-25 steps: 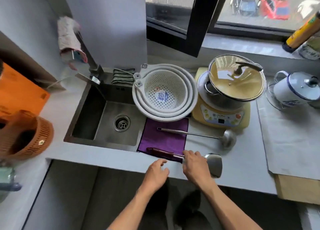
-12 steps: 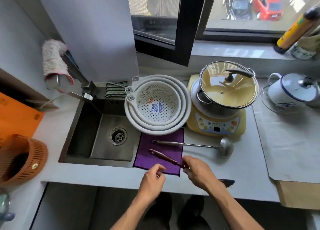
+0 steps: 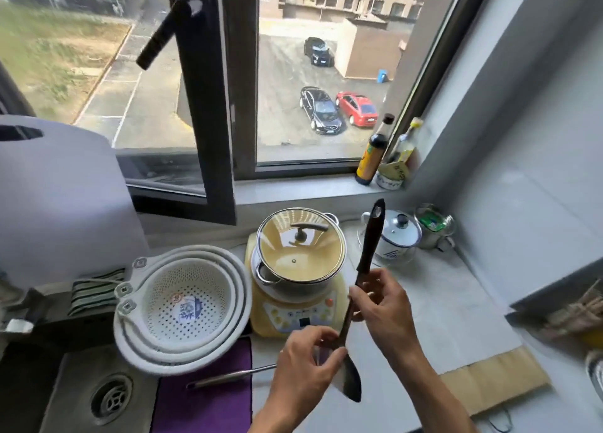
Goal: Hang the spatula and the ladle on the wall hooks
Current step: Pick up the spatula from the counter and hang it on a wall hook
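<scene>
The spatula [image 3: 370,240] is held nearly upright above the counter, dark handle with a hanging hole at the top, metal blade down at the bottom. My right hand [image 3: 383,308] grips the handle at its middle. My left hand [image 3: 305,364] pinches the shaft just above the blade. The steel ladle [image 3: 228,377] lies on the purple cloth [image 3: 202,406], its bowl hidden behind my left hand. No wall hooks are in view.
A lidded pot [image 3: 298,253] sits on a yellow cooker [image 3: 293,315]. Nested white colanders [image 3: 182,305] lean at the sink [image 3: 81,396]. A white enamel pot [image 3: 396,236], bottles [image 3: 375,150] on the sill, and a wooden board [image 3: 489,380] stand to the right.
The spatula has been lifted off the counter and turned upright, handle up. My left hand has taken hold near the blade. The camera has tilted up toward the window.
</scene>
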Demonstrator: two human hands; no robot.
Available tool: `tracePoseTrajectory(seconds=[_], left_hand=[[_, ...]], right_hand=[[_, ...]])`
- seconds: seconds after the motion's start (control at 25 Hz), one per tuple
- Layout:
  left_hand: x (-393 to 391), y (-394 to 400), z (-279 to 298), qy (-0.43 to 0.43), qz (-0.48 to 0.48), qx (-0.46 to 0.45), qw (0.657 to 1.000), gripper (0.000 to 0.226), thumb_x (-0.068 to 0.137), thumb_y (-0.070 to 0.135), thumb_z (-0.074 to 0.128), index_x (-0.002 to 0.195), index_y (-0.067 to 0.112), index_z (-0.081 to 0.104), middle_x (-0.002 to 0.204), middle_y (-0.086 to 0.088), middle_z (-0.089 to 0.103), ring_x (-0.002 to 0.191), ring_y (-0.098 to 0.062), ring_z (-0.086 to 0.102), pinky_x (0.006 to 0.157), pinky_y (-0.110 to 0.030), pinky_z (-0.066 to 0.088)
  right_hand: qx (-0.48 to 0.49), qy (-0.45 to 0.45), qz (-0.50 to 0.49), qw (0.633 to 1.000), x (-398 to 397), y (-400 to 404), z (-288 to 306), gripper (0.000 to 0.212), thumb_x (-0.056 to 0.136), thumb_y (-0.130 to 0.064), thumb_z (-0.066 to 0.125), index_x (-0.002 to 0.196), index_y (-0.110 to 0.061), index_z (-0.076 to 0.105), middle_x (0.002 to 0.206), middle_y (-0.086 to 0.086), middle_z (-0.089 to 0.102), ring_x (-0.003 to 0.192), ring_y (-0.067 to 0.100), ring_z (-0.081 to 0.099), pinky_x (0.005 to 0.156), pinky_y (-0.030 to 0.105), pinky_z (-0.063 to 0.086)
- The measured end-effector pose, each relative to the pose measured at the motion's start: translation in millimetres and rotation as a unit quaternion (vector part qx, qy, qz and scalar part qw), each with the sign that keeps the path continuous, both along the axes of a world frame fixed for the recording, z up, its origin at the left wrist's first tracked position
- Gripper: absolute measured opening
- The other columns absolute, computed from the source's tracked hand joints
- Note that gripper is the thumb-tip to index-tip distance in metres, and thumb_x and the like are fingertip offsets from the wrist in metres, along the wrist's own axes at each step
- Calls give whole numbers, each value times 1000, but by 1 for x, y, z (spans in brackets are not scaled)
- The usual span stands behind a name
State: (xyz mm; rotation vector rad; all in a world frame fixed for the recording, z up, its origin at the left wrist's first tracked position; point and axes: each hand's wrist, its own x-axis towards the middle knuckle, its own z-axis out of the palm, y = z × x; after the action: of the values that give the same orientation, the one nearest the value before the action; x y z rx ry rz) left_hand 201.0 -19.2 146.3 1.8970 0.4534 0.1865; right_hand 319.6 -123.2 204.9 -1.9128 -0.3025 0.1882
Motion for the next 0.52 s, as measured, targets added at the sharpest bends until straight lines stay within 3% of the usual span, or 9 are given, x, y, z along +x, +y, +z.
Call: tracePoseTrajectory(seconds=[0.2,0.28,0.36,0.44,0.52], left_hand=[[82,-41,54,-80,-11,37,996,20,72,37,76,89,40,65,84,19,69,82,7,63,73,-12,52],[121,-63,67,-86,-18,42,995,20,75,30,73,91,37,64,84,15,72,78,4,66,75,-25,58],[157,-82,75,-90,-19,60,994,19,76,27,72,92,33,65,85,13,72,80,-1,66,78,-34,58],[198,-103,80,-93,-18,88,992,18,76,24,72,91,32,66,84,13,73,82,-4,67,78,-36,57],[247,-132,88,-104,-15,101,989,18,76,21,74,89,31,68,84,11,73,82,-5,67,79,-37,57]], right_hand=[[54,-43,-81,994,55,-42,48,15,86,-9,71,89,-21,62,74,4,66,62,25,69,48,26,60],[73,-56,-101,991,84,-65,59,14,87,-10,71,88,-21,63,75,6,66,61,24,68,47,28,60],[80,-64,-112,988,114,-85,67,14,87,-11,71,87,-22,63,74,5,68,62,26,70,51,36,63],[80,-69,-122,987,152,-108,73,12,87,-14,72,85,-22,64,73,4,71,65,29,72,60,48,64],[72,-89,-139,984,201,-139,82,9,86,-19,73,82,-21,64,70,1,72,65,22,72,63,50,63]])
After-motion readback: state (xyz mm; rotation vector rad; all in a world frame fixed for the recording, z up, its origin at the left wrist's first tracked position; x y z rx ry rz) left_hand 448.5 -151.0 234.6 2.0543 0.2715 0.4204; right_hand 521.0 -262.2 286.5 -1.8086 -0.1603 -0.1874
